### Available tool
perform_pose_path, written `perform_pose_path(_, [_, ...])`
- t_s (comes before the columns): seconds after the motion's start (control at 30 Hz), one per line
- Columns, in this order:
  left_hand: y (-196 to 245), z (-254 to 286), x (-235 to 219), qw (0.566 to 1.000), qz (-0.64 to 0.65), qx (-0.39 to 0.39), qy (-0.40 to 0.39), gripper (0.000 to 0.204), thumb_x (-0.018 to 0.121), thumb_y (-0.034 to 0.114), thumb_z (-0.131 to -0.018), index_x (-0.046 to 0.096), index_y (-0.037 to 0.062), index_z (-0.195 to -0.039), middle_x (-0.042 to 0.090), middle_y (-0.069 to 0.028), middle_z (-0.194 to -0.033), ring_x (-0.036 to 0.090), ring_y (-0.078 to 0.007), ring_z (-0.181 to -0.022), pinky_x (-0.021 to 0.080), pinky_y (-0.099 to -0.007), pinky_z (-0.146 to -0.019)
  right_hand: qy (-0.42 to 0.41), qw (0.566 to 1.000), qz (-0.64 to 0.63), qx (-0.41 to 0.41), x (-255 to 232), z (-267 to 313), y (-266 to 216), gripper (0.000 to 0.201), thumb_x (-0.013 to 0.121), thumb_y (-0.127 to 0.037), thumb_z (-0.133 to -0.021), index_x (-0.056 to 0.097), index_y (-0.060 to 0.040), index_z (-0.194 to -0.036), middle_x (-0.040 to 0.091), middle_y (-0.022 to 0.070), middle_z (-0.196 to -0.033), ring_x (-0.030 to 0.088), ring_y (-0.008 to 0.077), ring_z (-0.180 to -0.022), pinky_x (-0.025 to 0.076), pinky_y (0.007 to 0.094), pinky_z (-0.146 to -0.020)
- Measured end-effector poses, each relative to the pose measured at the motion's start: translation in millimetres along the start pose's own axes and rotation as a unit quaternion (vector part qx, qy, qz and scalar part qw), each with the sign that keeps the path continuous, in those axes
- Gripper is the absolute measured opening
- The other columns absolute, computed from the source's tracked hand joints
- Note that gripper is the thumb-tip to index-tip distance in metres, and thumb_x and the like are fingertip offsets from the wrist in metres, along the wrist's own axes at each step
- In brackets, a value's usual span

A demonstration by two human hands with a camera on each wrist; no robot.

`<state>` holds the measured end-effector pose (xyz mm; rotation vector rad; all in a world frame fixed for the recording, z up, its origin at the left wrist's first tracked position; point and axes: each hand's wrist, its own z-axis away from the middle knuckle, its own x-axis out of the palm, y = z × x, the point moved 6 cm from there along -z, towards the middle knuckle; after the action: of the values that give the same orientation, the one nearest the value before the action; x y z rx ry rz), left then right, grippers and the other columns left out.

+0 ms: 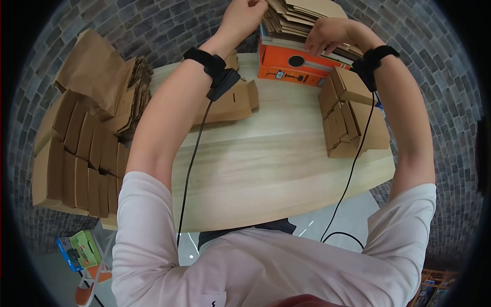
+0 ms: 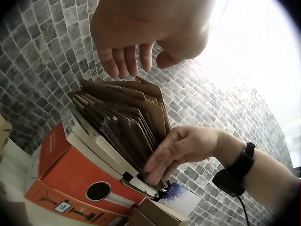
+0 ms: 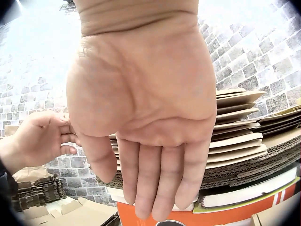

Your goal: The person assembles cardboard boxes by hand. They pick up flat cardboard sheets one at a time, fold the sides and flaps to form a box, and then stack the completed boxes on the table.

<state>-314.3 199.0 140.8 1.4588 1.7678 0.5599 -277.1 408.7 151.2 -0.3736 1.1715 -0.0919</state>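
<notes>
A stack of flattened cardboard boxes (image 2: 127, 113) lies on top of an orange box (image 1: 286, 59), with white books or slim boxes (image 2: 94, 146) between them. My left hand (image 2: 150, 33) is at the stack's far left end, fingers loosely bent and nothing held; its fingertips overlap the top sheets in the left wrist view. On the near right side of the stack is my right hand (image 3: 146, 108), palm toward its wrist camera, fingers straight and pointing down. In the left wrist view its fingertips lie right at the lower sheets' edge.
Folded small boxes (image 1: 76, 158) stand in rows at the left, beside brown flat cardboard (image 1: 94, 71). More flat cardboard (image 1: 225, 105) lies on the wooden table (image 1: 255, 169) under my left forearm. Several made-up boxes (image 1: 353, 117) sit at the right. A brick-patterned wall (image 1: 169, 30) stands behind.
</notes>
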Motion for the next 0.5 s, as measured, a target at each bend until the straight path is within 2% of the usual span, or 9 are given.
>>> perform_pose_path(0.07, [-7, -1, 1, 0.997, 0.063, -0.052, -0.014, 0.025, 0.056, 0.019, -0.095, 0.065, -0.0017, -0.105, 0.07, -0.013, -0.095, 0.066, -0.0218, -0.089, 0.051, -0.0337, -0.08, 0.004, 1.0, -0.003, 0.0, -4, 3, 1, 0.036, 0.057, -0.021, -0.09, 0.071, 0.0022, -0.114, 0.073, 0.019, -0.107, 0.072, 0.0266, -0.099, 0.059, 0.0369, -0.088])
perform_pose_path(0.13, [-3, -1, -3, 0.998, 0.049, -0.034, -0.008, 0.025, 0.056, 0.019, -0.095, 0.065, -0.0016, -0.106, 0.069, -0.0123, -0.094, 0.065, -0.0212, -0.088, 0.051, -0.0331, -0.08, -0.002, 0.998, -0.064, -0.012, -14, 19, 3, 0.035, 0.058, -0.022, -0.091, 0.071, 0.0035, -0.11, 0.074, 0.0186, -0.1, 0.074, 0.0248, -0.09, 0.061, 0.0341, -0.081])
perform_pose_path(0.23, [-4, 3, -7, 0.999, 0.037, -0.016, -0.006, 0.024, 0.056, 0.019, -0.095, 0.064, -0.0014, -0.105, 0.069, -0.0115, -0.093, 0.065, -0.0203, -0.087, 0.05, -0.0325, -0.079, 0.073, 0.987, -0.143, 0.004, -48, 40, 25, 0.031, 0.059, -0.025, -0.095, 0.072, 0.0034, -0.1, 0.075, 0.0139, -0.086, 0.075, 0.0202, -0.084, 0.061, 0.0305, -0.077])
perform_pose_path(0.3, [0, 7, -8, 0.999, 0.039, -0.01, -0.012, 0.024, 0.057, 0.019, -0.094, 0.064, -0.0013, -0.104, 0.069, -0.0114, -0.092, 0.064, -0.0202, -0.087, 0.05, -0.0324, -0.078, 0.061, 0.976, -0.19, 0.084, -51, 57, 21, 0.027, 0.061, -0.016, -0.095, 0.069, 0.0061, -0.108, 0.073, 0.0192, -0.1, 0.073, 0.0281, -0.089, 0.06, 0.033, -0.078])
perform_pose_path(0.33, [4, 11, -9, 1.0, 0.019, -0.019, -0.009, 0.023, 0.057, 0.019, -0.094, 0.064, -0.0013, -0.103, 0.069, -0.0116, -0.092, 0.065, -0.0202, -0.086, 0.05, -0.0323, -0.078, 0.097, 0.979, -0.166, 0.074, -49, 67, 9, 0.035, 0.055, -0.023, -0.098, 0.073, 0.0083, -0.098, 0.074, 0.0187, -0.081, 0.074, 0.0264, -0.075, 0.062, 0.0323, -0.072])
perform_pose_path(0.37, [6, 14, -10, 1.0, -0.001, -0.027, -0.006, 0.023, 0.057, 0.019, -0.094, 0.064, -0.0013, -0.102, 0.069, -0.0118, -0.092, 0.065, -0.0203, -0.085, 0.05, -0.0322, -0.078, 0.098, 0.978, -0.169, 0.077, -40, 74, -9, 0.035, 0.055, -0.023, -0.098, 0.073, 0.0083, -0.098, 0.074, 0.0187, -0.081, 0.074, 0.0264, -0.075, 0.062, 0.0323, -0.072])
perform_pose_path(0.4, [-1, 13, -10, 0.999, -0.032, -0.02, -0.019, 0.026, 0.058, 0.018, -0.093, 0.065, -0.0017, -0.107, 0.07, -0.0117, -0.103, 0.064, -0.0195, -0.095, 0.05, -0.0337, -0.081, 0.062, 0.993, -0.077, 0.058, -29, 78, -30, 0.032, 0.056, -0.02, -0.096, 0.071, 0.0073, -0.104, 0.074, 0.018, -0.088, 0.074, 0.0241, -0.08, 0.06, 0.0309, -0.073])
perform_pose_path(0.43, [-10, 17, -12, 0.999, -0.031, -0.019, -0.026, 0.026, 0.058, 0.018, -0.093, 0.065, -0.0017, -0.107, 0.07, -0.0117, -0.103, 0.064, -0.0195, -0.095, 0.05, -0.0337, -0.081, 0.025, 0.999, 0.015, 0.038, -16, 80, -49, 0.031, 0.057, -0.017, -0.095, 0.069, 0.0064, -0.111, 0.074, 0.0173, -0.095, 0.073, 0.0218, -0.085, 0.059, 0.0295, -0.075])
perform_pose_path(0.5, [-27, 28, -15, 0.999, -0.017, -0.012, -0.029, 0.026, 0.061, 0.024, -0.094, 0.068, 0.0034, -0.109, 0.069, -0.001, -0.098, 0.06, -0.0075, -0.086, 0.049, -0.025, -0.075, 0.101, 0.991, 0.092, 0.007, 23, 62, -71, 0.027, 0.061, -0.023, -0.095, 0.073, 0.0007, -0.095, 0.074, 0.0123, -0.081, 0.074, 0.0211, -0.077, 0.061, 0.0305, -0.071])
